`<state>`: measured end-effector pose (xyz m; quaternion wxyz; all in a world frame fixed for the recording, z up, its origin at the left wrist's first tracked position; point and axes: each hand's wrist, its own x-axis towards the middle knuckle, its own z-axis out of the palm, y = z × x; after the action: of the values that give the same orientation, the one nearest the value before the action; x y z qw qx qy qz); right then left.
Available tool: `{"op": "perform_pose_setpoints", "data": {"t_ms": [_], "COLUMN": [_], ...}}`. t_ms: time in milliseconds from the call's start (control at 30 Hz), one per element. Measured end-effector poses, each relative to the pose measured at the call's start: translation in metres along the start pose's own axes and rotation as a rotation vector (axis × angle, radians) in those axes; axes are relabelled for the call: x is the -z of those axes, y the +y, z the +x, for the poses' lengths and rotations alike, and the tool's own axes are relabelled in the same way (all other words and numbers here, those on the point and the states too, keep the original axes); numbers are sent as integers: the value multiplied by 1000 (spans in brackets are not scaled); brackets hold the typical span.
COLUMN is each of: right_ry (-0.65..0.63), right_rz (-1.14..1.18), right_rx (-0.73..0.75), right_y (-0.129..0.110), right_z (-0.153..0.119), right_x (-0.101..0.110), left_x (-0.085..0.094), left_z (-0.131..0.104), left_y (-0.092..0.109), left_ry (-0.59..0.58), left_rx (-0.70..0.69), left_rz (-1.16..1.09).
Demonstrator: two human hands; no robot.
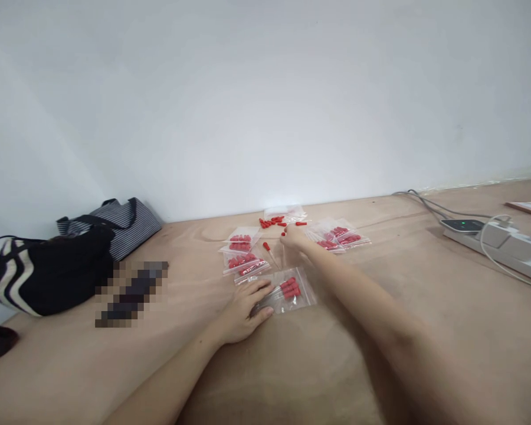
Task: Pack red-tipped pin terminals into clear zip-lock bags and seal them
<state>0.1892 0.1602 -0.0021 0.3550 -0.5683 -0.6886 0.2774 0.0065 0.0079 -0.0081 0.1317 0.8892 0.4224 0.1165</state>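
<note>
A clear zip bag [307,288] lies flat on the table, with several red-bulbed droppers [291,287] inside. My left hand [244,310] grips its left end, thumb on the near side and fingers on the far side. Farther out, my right hand [294,239] reaches to the loose droppers [272,222]. Its fingers are closed at a red bulb [284,234], though they are partly hidden. Between the hands, a single dropper [266,247] lies with its thin clear stem pointing toward me.
Filled bags of droppers lie in a left group [242,243] and a right group [338,236]. Another clear bag [287,211] is by the wall. A striped bag [137,227] and black cloth bag [71,274] stand left. On the right are a power strip [500,245] and cables.
</note>
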Motion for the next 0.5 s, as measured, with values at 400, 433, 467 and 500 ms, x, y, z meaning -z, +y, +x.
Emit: {"op": "perform_pose_setpoints", "data": {"t_ms": [400,433,467,500], "right_ry": [403,406,408,405], "right_rz": [680,698,709,717], "right_rx": [-131,-136,-142,-148], "right_y": [52,51,50,49], "right_z": [-116,-118,-119,-118], "right_x": [53,51,48,46], "left_x": [0,0,0,0], "left_z": [3,3,3,3], "left_y": [3,4,4,4], "left_ry": [9,15,17,18], "left_rx": [15,16,17,18], "left_rz": [2,4,6,6]}}
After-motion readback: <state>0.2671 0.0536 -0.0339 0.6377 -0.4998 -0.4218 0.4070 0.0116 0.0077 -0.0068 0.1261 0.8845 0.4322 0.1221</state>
